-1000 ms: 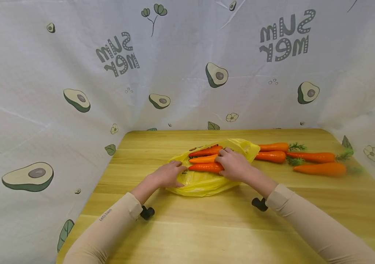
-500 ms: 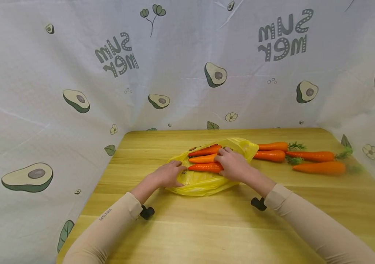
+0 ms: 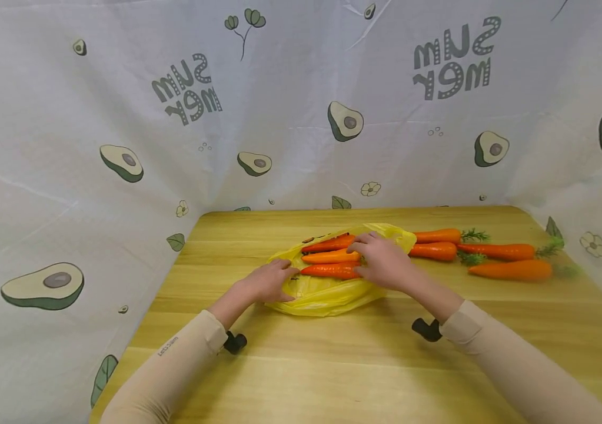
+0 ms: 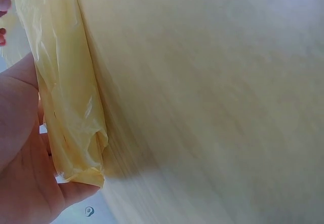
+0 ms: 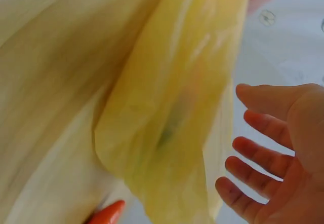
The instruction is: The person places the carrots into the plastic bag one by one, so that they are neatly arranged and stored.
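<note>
A thin yellow plastic bag lies spread on the table, its mouth facing up. Inside are three orange carrots, side by side with their tips to the left. My left hand rests at the bag's left end, thumb and fingers spread apart against its edge; some fingertips are hidden by the plastic. Over the carrots' right ends hovers my right hand. In the right wrist view its fingers are apart and hold nothing, beside the bag wall.
Right of the bag lie several more carrots with green tops; the nearest one looks blurred. A pale curtain printed with avocados encloses the wooden table. Black wrist mounts hang below my sleeves.
My right hand has lifted off the carrots and shifted right, its fingers loosening; more of the carrots now shows. The left hand and bag have stayed in place.
</note>
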A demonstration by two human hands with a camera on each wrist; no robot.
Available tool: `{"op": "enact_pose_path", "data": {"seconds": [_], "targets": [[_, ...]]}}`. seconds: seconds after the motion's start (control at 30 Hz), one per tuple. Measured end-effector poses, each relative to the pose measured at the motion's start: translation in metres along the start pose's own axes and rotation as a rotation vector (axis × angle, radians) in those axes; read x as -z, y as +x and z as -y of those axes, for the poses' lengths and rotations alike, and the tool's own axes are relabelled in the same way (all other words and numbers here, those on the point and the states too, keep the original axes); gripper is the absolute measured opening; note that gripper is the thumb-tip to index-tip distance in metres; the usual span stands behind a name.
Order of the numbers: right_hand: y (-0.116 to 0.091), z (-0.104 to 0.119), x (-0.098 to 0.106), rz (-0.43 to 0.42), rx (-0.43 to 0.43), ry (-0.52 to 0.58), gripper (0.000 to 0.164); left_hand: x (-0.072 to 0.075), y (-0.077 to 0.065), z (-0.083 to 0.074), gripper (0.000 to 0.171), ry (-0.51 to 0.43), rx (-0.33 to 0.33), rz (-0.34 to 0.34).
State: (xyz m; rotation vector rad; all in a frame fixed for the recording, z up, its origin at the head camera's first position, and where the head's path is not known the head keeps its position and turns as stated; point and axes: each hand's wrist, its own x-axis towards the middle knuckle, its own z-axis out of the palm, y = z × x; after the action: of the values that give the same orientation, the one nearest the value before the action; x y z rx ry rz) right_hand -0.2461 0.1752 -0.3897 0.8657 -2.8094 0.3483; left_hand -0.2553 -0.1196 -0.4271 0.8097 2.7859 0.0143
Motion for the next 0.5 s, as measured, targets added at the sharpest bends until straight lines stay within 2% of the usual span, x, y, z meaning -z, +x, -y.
{"op": "enact_pose_path", "data": {"seconds": [0.37,0.5], "targets": [[-0.033,-0.026,0.038,-0.043,-0.087,0.025,0.035,0.0,0.0,0.004,0.071,0.011,-0.032,0.006],[-0.045,-0.036,0.048,-0.087,-0.109,0.032,0.035,-0.001,0.0,0.006,0.072,0.004,-0.036,0.014]]}}
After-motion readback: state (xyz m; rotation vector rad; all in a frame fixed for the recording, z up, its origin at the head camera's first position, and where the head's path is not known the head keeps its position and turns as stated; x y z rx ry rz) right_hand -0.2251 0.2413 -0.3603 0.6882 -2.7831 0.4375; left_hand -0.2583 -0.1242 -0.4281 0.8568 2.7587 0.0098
